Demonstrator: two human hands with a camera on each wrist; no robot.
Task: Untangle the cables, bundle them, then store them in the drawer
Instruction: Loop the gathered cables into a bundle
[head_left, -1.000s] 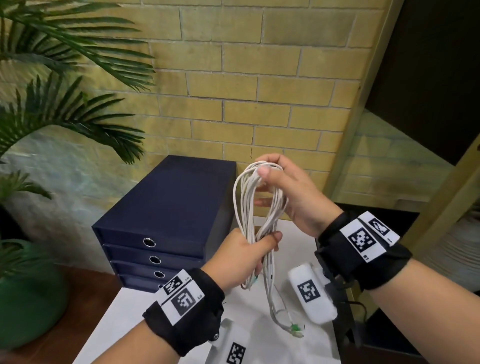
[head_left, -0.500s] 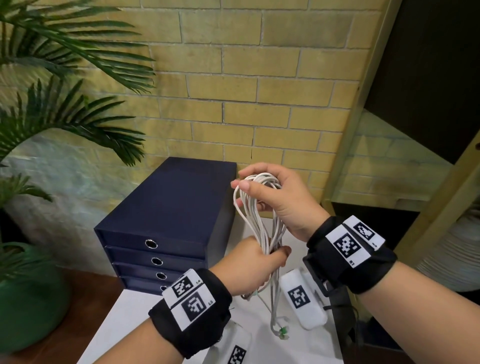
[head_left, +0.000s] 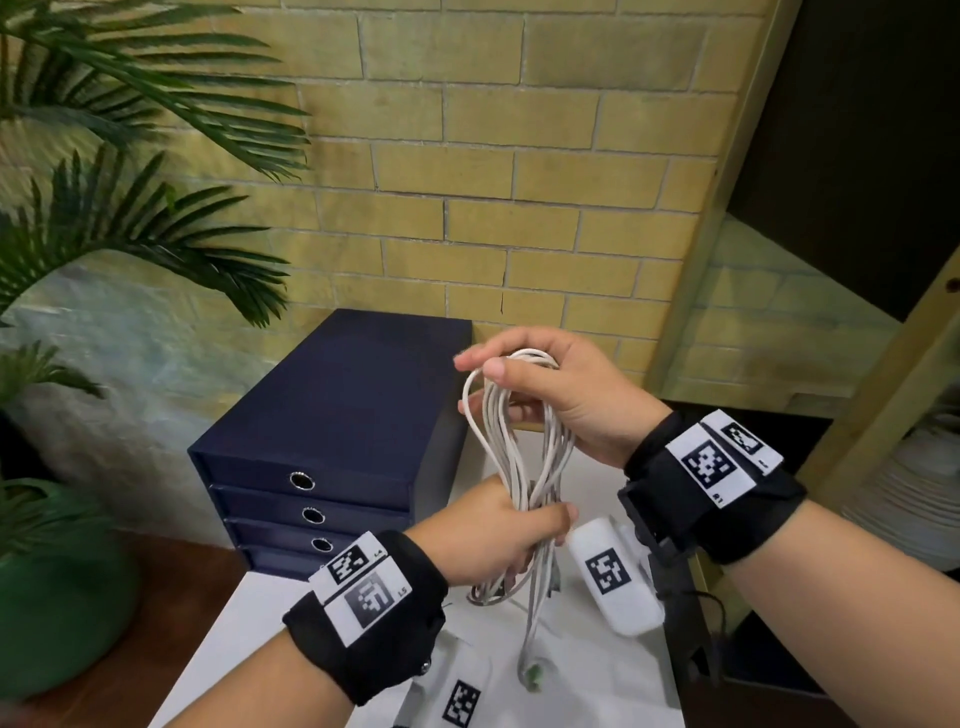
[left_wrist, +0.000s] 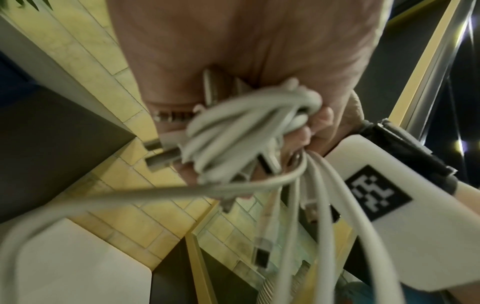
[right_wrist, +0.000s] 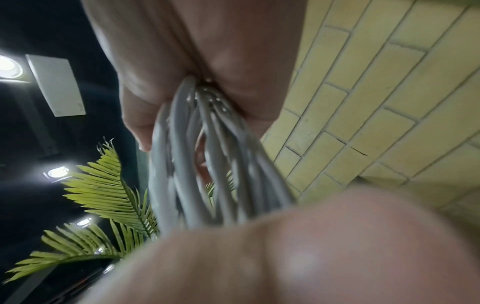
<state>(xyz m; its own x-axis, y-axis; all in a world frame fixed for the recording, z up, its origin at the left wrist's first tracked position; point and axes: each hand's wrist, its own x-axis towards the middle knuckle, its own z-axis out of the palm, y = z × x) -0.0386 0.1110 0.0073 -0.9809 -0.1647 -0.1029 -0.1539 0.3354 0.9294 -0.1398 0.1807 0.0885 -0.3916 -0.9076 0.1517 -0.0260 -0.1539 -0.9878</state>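
Both hands lower since earlier frame: right hand (head_left: 566, 400) grips top of white cable bundle (head_left: 524, 467), left hand (head_left: 488, 535) its middle, over white table (head_left: 249, 623) beside navy drawer unit (head_left: 337, 415), brick wall (head_left: 493, 156) behind.

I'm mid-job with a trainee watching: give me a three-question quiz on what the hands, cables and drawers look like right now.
1. True or false: the left hand grips the lower part of the white cables.
2. What does the right hand hold? A) a drawer's ring pull B) the top of the cable loops C) nothing
3. Fill in: every drawer visible in the navy drawer unit is ____.

Key
1. True; loose cable ends hang below the fist toward the white table.
2. B
3. shut
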